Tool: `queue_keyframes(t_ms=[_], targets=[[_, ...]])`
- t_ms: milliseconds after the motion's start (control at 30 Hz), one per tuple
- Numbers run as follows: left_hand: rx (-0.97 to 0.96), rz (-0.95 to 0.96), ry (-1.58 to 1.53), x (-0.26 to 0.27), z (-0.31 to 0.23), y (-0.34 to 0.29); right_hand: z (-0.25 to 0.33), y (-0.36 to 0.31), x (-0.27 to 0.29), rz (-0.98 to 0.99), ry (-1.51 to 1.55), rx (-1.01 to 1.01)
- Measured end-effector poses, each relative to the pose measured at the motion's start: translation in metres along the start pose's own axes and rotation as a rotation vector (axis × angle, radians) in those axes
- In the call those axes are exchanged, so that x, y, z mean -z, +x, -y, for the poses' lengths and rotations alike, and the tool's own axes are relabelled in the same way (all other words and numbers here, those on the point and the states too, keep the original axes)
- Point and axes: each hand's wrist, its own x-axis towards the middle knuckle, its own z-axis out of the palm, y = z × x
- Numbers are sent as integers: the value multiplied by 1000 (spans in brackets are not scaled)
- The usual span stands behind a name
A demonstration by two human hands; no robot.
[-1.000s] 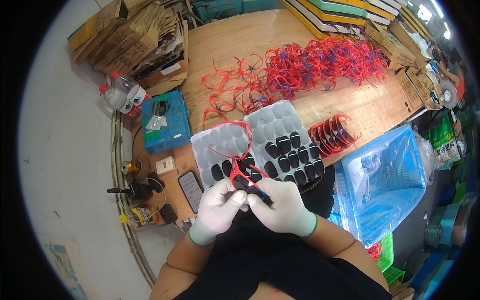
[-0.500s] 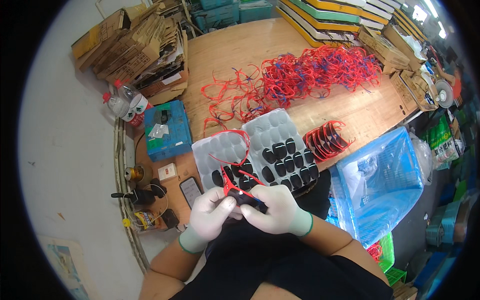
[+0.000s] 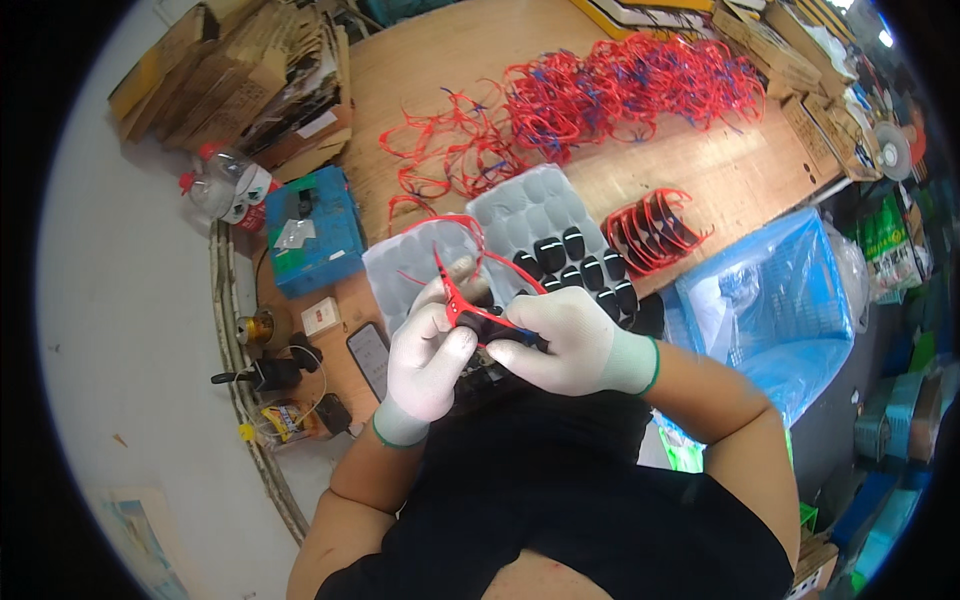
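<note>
Both my hands wear white gloves with green cuffs and hold one pair of red-framed sunglasses (image 3: 456, 302) above the trays. My left hand (image 3: 425, 360) pinches its left side, with a finger raised behind the frame. My right hand (image 3: 570, 340) grips the right side, thumb and fingers at a dark lens. Another red frame (image 3: 478, 238) lies across the left grey moulded tray (image 3: 405, 255). Beside it, the right grey tray (image 3: 515, 205) has several black lenses (image 3: 550, 254) in its hollows. My hands partly cover the near parts of both trays.
A tangled heap of red frames (image 3: 630, 95) lies farther back. Right of the trays stands a row of red glasses with dark lenses (image 3: 650, 235). A blue plastic-lined crate (image 3: 770, 310) is at the right. Left are a phone (image 3: 368, 355), a blue box (image 3: 315, 235) and bottles (image 3: 240, 185).
The view has shifted, so the bench sits higher in the picture. My hands have moved slightly forward over the trays, still holding the sunglasses. A left finger now reaches up behind the frame.
</note>
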Motion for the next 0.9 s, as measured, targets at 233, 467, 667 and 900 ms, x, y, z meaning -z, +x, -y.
queue_keyframes(t_ms=[233, 467, 667, 900], targets=[[-146, 67, 382, -15, 17, 16, -38, -32, -13, -231, 27, 71], [-96, -6, 761, 1, 46, 57, -82, -47, 20, -298, -203, -96], [154, 107, 1423, 21, 79, 87, -256, -81, 161, -525, -818, -949], [154, 188, 1480, 43, 97, 84, -291, -91, 126, -339, -564, -934]])
